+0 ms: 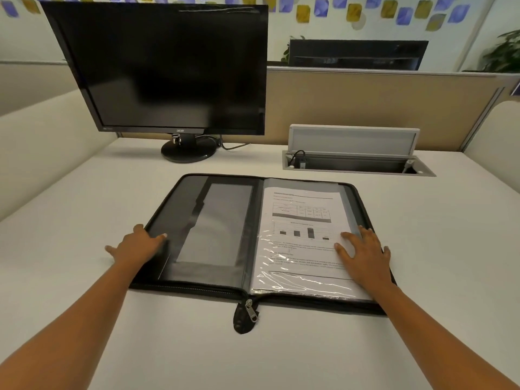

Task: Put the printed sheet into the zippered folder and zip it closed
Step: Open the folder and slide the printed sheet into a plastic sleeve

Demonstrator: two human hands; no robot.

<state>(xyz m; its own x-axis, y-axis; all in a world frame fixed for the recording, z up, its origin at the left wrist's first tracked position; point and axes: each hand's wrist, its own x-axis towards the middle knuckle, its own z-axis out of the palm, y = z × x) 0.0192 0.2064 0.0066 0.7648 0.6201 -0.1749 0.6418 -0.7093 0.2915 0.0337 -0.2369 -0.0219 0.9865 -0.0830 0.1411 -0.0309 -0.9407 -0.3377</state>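
- Zippered folder (202,235) lies open on tabletop (281,356), betw. both hands.
- Left hand (138,246): fingers spread, flat on folder's left edge.
- Right hand (365,254): spread flat on printed sheet (304,235), w/ sheet under clear sleeve.
- Zipper pull (251,310) near, betw. forearms.

glossy plastic sleeve (304,280) over paper sheet (302,220); matt desk (84,220).

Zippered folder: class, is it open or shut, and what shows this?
Open. The zippered folder lies spread flat with both inner halves showing, the printed sheet on its right half and the zipper pull at the near spine end.
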